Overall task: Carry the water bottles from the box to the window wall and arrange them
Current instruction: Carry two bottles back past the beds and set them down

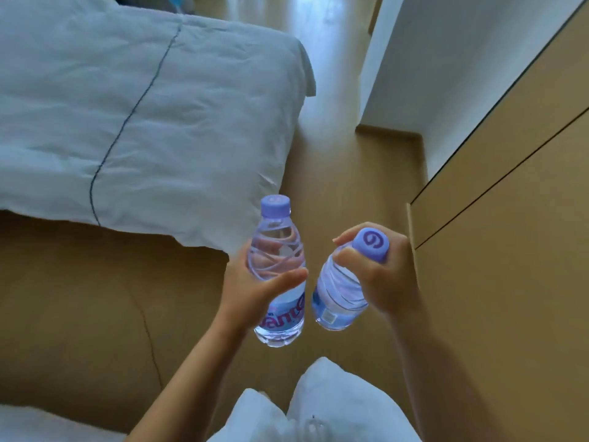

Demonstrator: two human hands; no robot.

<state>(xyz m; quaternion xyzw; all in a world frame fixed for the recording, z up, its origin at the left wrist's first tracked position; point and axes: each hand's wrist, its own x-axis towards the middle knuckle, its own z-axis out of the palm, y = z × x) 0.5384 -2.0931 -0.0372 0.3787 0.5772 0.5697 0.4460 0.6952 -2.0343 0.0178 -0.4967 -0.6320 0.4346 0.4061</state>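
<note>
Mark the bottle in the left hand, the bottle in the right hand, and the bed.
Left-hand bottle [275, 240]: head view, on the clear ribbed shoulder below the cap.
Right-hand bottle [338, 295]: head view, on its clear body.
Bed [143, 100]: head view, on the white duvet.

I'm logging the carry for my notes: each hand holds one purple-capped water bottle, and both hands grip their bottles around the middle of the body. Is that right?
Not quite. Only the left hand grips its bottle around the body. The right hand holds its bottle at the neck, just below the cap, as the head view shows. Each hand does hold one purple-capped bottle.
</note>
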